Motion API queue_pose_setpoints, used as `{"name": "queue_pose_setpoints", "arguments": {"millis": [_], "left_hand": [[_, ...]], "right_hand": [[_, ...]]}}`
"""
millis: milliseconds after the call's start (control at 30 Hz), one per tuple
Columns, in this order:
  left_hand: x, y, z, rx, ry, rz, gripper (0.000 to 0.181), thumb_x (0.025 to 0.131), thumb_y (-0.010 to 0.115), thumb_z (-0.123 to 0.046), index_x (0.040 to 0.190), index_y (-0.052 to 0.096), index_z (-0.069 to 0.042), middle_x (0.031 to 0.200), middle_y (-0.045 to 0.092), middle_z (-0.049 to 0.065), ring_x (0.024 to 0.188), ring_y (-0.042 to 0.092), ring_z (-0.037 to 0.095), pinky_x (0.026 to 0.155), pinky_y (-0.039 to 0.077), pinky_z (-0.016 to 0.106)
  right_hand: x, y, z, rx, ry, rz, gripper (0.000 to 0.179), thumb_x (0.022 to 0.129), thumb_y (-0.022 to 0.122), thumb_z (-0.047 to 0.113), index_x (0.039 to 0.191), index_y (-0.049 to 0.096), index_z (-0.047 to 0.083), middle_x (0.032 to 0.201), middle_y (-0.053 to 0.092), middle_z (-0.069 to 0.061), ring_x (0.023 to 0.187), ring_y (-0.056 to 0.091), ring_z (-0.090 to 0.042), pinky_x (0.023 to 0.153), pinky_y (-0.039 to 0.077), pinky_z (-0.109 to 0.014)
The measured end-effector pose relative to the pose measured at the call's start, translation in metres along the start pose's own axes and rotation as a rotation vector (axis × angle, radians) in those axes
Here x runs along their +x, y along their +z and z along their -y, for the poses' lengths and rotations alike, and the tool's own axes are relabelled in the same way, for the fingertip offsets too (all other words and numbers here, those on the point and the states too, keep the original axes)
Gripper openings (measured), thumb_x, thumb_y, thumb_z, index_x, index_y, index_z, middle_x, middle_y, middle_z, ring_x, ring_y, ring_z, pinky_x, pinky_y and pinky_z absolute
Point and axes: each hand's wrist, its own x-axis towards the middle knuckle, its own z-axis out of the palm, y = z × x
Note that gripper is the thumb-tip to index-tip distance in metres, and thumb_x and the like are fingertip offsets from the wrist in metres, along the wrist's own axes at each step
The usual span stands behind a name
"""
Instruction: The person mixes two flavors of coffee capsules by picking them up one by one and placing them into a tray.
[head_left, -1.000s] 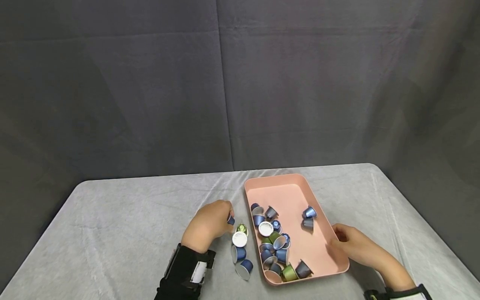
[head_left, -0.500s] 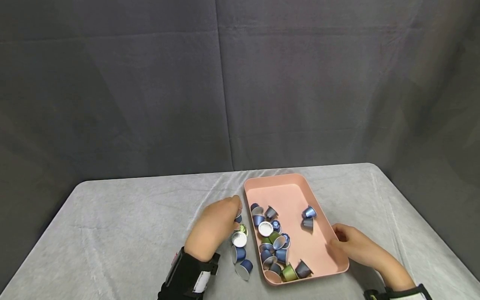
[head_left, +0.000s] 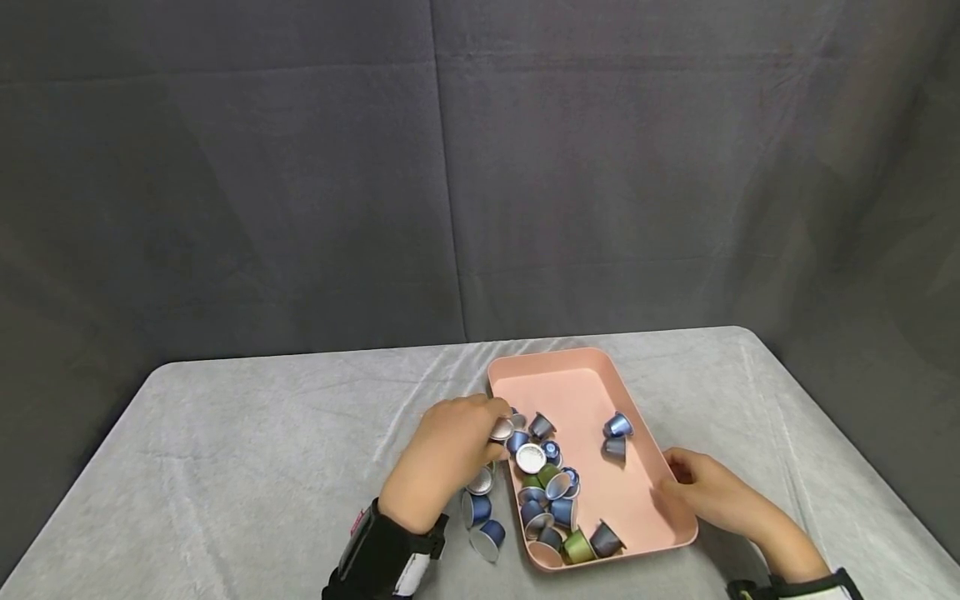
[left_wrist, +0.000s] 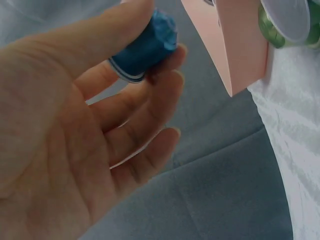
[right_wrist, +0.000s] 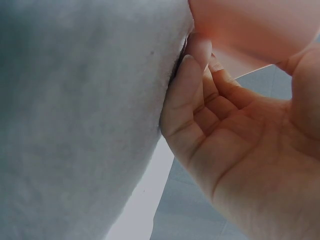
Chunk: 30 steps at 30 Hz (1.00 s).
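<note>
Between thumb and fingers my left hand pinches a blue coffee capsule, its silver lid facing up in the head view. That capsule overlaps the left rim of the pink tray there. My right hand grips the tray's right edge, with fingers curled at its outer side in the right wrist view. Blue, green and dark grey capsules lie in the tray, mostly along its left side, one white-lidded capsule among them. Two more, a blue capsule and a grey capsule, lie near the right wall.
On the grey cloth-covered table, left of the tray, lie a blue capsule, another tilted blue capsule and a silver-lidded capsule partly behind my left hand. A dark grey curtain hangs behind the table.
My left hand has moved right with its capsule, from the loose capsules on the table to the tray's left rim, and turned the lid upward. The right hand and tray have stayed put.
</note>
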Motion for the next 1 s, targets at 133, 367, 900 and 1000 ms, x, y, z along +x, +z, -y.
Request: {"name": "queue_pose_setpoints", "arguments": {"millis": [133,367,900,1000], "left_hand": [[0.004,0.004,-0.009,0.054,0.072,-0.039,0.041,0.076,0.076,-0.027,0.112,0.061,-0.016,0.098,0.064,-0.002,0.085,0.062,0.017,0.075,0.048,0.034],[0.007,0.013,-0.026,0.108,0.201,-0.108,0.038,0.074,0.078,-0.031,0.102,0.057,-0.015,0.088,0.061,-0.006,0.077,0.06,0.013,0.07,0.045,0.029],[0.002,0.025,-0.053,0.228,0.336,-0.117,0.039,0.074,0.077,-0.039,0.106,0.063,-0.02,0.087,0.061,-0.009,0.078,0.059,0.008,0.065,0.042,0.027],[0.001,0.029,-0.057,0.239,0.341,-0.104,0.04,0.073,0.077,-0.039,0.105,0.063,-0.02,0.087,0.062,-0.009,0.079,0.06,0.009,0.066,0.042,0.027]], "right_hand": [[-0.001,0.0,0.0,-0.007,0.005,-0.004,0.028,0.087,0.056,0.009,0.107,0.056,-0.009,0.09,0.062,-0.009,0.081,0.056,-0.02,0.066,0.047,-0.029],[-0.001,0.0,-0.001,-0.008,0.004,-0.006,0.026,0.087,0.056,0.01,0.106,0.057,-0.008,0.089,0.062,-0.008,0.079,0.055,-0.019,0.065,0.046,-0.029],[0.001,-0.001,-0.001,0.015,-0.032,0.01,0.026,0.088,0.055,0.011,0.106,0.056,-0.008,0.086,0.06,-0.008,0.076,0.054,-0.019,0.063,0.045,-0.027],[0.0,0.0,-0.001,0.016,-0.03,0.006,0.025,0.087,0.055,0.01,0.105,0.056,-0.008,0.085,0.06,-0.008,0.076,0.054,-0.019,0.062,0.045,-0.027]]}}
